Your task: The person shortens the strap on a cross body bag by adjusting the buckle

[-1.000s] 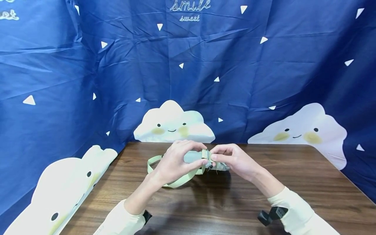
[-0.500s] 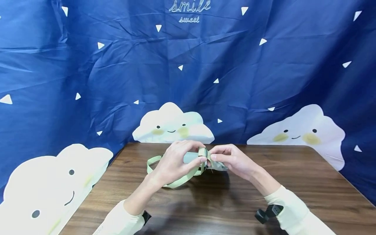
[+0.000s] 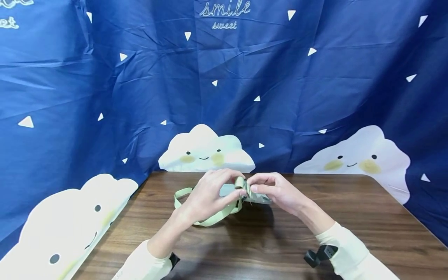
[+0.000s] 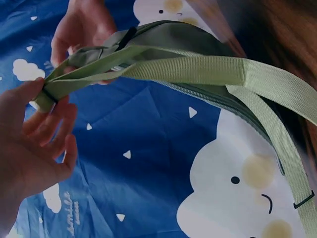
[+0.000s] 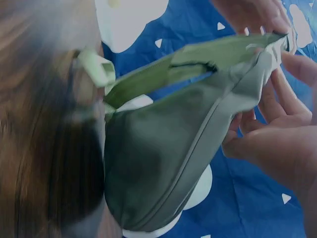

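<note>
A grey-green sling bag with a zipper and a light green webbing strap is between my hands, partly hidden behind my left hand in the head view. My left hand pinches a folded loop of the strap between thumb and fingers. A dark strap slider sits at that loop. Close by on the right, my right hand pinches the webbing beside the bag's narrow end with thumb and index finger. The rest of the strap curves down to the left.
The brown wooden table extends below and to the right of the bag. Behind it hangs a blue curtain with white triangles and smiling clouds. Each wrist wears a small black camera, such as the right camera.
The strap loop at my left fingertips has bulged into a rounder fold and turned leftward. Both hands stay almost in the same place, pinching the webbing.
</note>
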{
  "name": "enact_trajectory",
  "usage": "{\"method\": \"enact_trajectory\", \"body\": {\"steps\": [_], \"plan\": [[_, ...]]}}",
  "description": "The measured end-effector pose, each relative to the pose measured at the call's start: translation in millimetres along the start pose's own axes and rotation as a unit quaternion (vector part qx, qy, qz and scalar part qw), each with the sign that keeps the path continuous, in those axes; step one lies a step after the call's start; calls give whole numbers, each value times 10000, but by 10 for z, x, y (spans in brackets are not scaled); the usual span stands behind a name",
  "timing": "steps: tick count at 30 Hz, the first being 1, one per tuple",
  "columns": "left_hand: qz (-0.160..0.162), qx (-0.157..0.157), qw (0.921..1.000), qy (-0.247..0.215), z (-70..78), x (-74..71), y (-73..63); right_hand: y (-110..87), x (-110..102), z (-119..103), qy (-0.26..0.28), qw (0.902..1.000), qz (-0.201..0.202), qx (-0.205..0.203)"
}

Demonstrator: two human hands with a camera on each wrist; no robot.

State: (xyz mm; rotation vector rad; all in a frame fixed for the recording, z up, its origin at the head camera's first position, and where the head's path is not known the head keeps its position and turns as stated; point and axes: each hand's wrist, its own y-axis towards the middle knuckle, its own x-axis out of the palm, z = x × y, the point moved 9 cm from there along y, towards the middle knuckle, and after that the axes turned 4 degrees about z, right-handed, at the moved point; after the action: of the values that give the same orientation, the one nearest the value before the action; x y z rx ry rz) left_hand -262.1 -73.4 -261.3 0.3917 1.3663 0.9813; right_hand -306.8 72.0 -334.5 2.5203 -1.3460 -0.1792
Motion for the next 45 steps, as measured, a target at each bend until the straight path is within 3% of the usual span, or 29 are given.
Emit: {"method": "enact_trajectory", "body": {"steps": [4,10,17,24,34,39,45], "plan": [[161,50,9999,-30,-3,-27,-12,-6,-33,58,-314,9995,-49,11],[-23,-161,9997,-202,-28,35,-52,-14,-30,79,-660,9976,-71,-204],[-189,-216,9969,-733,-49,111,-70,-26,2,15,-393,9977,-64,-541],[-175,-464,9937,-1009,-112,200,-123,-52,4,-26,160,9985,176,-486],[-144,-201,9953,-933,-67,256,-171,-97,-1,40,32,9988,254,-415],[-327,-211,9984,-411,-15,303,-223,-138,17,91,-451,9983,238,-280],[-393,-271,9985,-267,20,348,-255,-194,54,118,48,9999,37,-102]]}}
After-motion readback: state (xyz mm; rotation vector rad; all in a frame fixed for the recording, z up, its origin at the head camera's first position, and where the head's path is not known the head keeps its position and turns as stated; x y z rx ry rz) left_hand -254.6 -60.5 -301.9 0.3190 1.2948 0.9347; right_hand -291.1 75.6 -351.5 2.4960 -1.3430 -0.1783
